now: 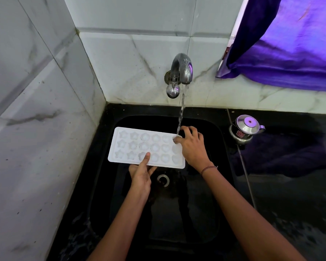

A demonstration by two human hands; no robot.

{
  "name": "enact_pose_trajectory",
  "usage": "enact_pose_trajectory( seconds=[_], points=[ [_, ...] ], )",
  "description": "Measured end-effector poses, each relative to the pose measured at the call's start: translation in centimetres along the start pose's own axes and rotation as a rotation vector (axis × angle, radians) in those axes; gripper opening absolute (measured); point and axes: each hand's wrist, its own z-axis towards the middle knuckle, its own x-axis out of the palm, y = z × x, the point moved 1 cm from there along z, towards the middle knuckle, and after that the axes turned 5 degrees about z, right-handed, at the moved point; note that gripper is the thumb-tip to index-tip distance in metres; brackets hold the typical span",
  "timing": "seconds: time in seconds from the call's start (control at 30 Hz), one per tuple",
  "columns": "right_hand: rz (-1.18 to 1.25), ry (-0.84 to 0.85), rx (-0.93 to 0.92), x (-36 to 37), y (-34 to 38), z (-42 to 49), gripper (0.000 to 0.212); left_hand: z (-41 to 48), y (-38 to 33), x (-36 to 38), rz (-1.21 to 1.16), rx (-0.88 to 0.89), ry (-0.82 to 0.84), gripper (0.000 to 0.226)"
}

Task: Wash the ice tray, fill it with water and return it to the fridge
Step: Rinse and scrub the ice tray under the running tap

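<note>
Facing upward, ice tray [145, 146] runs left-right.

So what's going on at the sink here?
A person is holding a white ice tray over the black sink, under the running tap. The left hand pinches the tray's near edge, thumb on top; the right hand holds its right end, where the water lands. It looks like rinsing or filling.

White ice tray [139, 147] with star and round moulds, black sink [205, 185], grey-veined white tiles [132, 59], purple cloth [282, 44].
</note>
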Motion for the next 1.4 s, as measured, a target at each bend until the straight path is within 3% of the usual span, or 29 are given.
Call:
enact_pose_trajectory(
  seconds=[0.2, 0.3, 0.37, 0.5, 0.6, 0.83, 1.13, 1.27, 1.4],
  points=[
    [-0.015, -0.057, 0.032, 0.1, -0.2, 0.0, 0.047, 0.2, -0.1, 1.0, -0.022, -0.001, -0.012, 0.032],
    [0.027, -0.235, 0.084, 0.3, -0.2, 0.0, 0.035, 0.5, -0.5, 2.1, -0.05, -0.011, -0.05, 0.024],
    [0.065, -0.261, 0.035, 0.4, -0.3, -0.2, 0.021, 0.8, -0.9, 3.1, -0.091, -0.021, -0.068, 0.022],
    [0.216, 0.07, 0.114, -0.1, -0.6, -0.2, 0.076, 1.3, -1.8, 4.5, -0.152, 0.01, -0.037, 0.031],
    [0.338, 0.201, 0.064, -0.8, -0.6, 0.2, 0.091, 1.3, -2.5, 5.0, -0.124, 0.001, -0.01, 0.039],
    [0.215, 0.198, 0.022, -3.2, -1.0, 0.7, 0.086, 1.2, -3.5, 4.9, -0.03, -0.028, 0.022, 0.029],
    [0.099, 0.23, -0.012, -5.3, -1.0, -0.1, 0.083, -0.4, -3.7, 4.4, -0.056, 0.001, 0.06, 0.037],
    [0.242, 0.058, -0.022, -5.5, -1.2, -0.8, 0.069, -1.2, -4.3, 4.9, -0.083, 0.061, 0.156, 0.053],
    [0.194, -0.055, -0.045, -5.8, -1.0, -1.3, 0.051, -2.1, -4.5, 5.4, -0.139, 0.061, 0.181, 0.051]
  ],
)
